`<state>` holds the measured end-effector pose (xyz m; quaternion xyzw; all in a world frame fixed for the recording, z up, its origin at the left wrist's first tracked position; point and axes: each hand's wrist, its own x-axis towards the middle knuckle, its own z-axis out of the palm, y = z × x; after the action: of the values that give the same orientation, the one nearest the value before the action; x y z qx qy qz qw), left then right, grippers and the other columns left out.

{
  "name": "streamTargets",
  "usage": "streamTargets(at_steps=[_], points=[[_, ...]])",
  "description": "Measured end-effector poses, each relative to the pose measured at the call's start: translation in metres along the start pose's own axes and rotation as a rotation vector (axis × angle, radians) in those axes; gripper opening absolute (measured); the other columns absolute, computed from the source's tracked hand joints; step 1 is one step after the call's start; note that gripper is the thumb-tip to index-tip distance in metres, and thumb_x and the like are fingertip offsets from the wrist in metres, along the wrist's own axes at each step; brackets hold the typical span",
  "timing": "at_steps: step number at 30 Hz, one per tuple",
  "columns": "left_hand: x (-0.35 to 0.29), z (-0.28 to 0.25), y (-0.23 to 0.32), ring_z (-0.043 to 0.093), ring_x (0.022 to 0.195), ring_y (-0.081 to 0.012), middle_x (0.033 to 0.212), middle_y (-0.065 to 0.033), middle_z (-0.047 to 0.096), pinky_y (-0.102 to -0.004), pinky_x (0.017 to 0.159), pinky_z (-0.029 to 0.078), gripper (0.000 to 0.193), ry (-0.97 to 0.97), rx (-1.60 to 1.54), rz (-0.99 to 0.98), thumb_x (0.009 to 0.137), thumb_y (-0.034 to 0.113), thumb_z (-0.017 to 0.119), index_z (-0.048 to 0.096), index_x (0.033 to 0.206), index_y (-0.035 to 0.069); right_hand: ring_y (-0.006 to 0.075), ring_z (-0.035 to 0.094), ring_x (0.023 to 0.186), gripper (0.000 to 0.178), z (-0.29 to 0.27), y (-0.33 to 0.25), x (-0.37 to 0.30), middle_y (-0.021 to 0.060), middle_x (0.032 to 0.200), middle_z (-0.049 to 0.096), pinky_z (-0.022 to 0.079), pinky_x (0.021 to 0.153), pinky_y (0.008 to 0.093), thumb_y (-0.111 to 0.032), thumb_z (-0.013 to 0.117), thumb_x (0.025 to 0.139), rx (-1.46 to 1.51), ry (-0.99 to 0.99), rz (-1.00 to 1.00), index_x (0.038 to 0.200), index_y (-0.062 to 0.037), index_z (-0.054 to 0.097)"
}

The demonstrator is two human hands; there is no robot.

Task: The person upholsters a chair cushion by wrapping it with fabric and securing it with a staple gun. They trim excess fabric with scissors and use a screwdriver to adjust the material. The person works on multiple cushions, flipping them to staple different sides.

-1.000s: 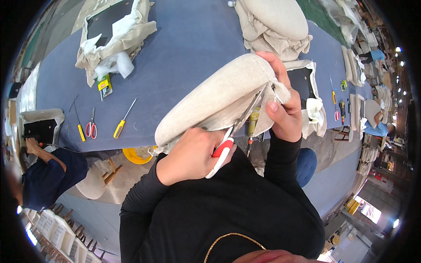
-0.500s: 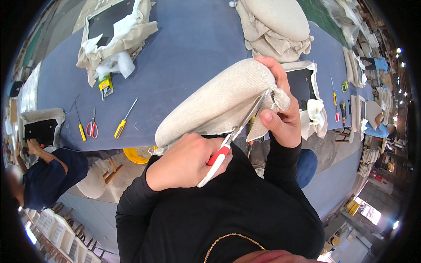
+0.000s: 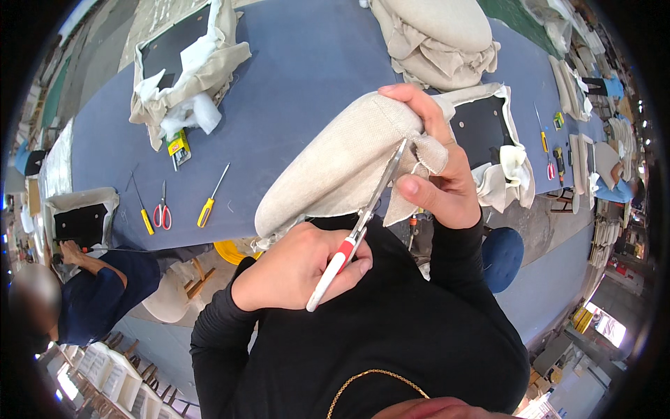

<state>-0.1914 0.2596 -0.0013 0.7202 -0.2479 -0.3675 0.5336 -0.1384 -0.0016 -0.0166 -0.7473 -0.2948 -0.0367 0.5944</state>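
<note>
A beige fabric-covered cushion (image 3: 328,153) is held tilted in front of my chest, its loose cloth hanging along the near side. My right hand (image 3: 447,167) grips its right end, fingers over the top and thumb on a bunched flap of cloth (image 3: 427,152). Red-and-white-handled scissors (image 3: 343,260) are in my left hand (image 3: 293,269), with the fingers wrapped round the handles. Their blades point up and away and lie against the cloth beside the flap. The blades look nearly closed; whether cloth is between them I cannot tell.
The blue-grey table (image 3: 293,63) carries screwdrivers (image 3: 207,209), other scissors (image 3: 162,213), a partly covered black panel (image 3: 164,59) with white padding, and a pile of beige cushions (image 3: 440,35). A co-worker (image 3: 105,293) works at the left. A blue round seat (image 3: 502,260) stands at right.
The cushion and my right hand have shifted slightly left. The scissor blades have come closer together and the handles have swung a little lower. The whole view has turned slightly.
</note>
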Motion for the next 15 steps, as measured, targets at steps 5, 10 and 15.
streamTargets(at_steps=[5,10,15], points=[[-0.013,-0.010,0.001,0.074,0.067,-0.0263,0.076,-0.0099,0.075,-0.0349,0.066,0.057,0.017,-0.220,-0.184,-0.149,0.100,0.021,0.077,0.075,0.093,0.006,0.0410,0.048,0.146,0.023,-0.002,0.010,-0.004,0.0238,0.165,0.049,0.029,0.124,0.0512,-0.027,0.078,0.095,0.009,0.019,-0.064,0.103,-0.0060,0.078],[-0.050,-0.045,-0.089,0.074,0.069,-0.0140,0.078,-0.0088,0.076,-0.0320,0.067,0.056,0.029,0.265,-0.140,0.093,0.094,0.032,0.085,0.076,0.096,0.004,0.0468,0.045,0.150,0.021,-0.024,0.011,-0.014,0.0316,0.166,0.048,0.029,0.124,0.0549,-0.024,0.078,0.091,0.139,0.054,-0.092,0.088,-0.0043,0.075],[-0.004,-0.102,-0.240,0.077,0.077,-0.0218,0.087,-0.0141,0.079,-0.0346,0.073,0.058,0.040,0.812,0.546,-0.454,0.092,0.038,0.085,0.081,0.114,0.005,0.0504,0.064,0.122,0.047,-0.049,0.024,-0.014,0.0324,0.121,0.072,0.036,0.118,0.0630,-0.042,0.063,0.102,0.468,-0.044,-0.103,0.071,-0.0076,0.059]])
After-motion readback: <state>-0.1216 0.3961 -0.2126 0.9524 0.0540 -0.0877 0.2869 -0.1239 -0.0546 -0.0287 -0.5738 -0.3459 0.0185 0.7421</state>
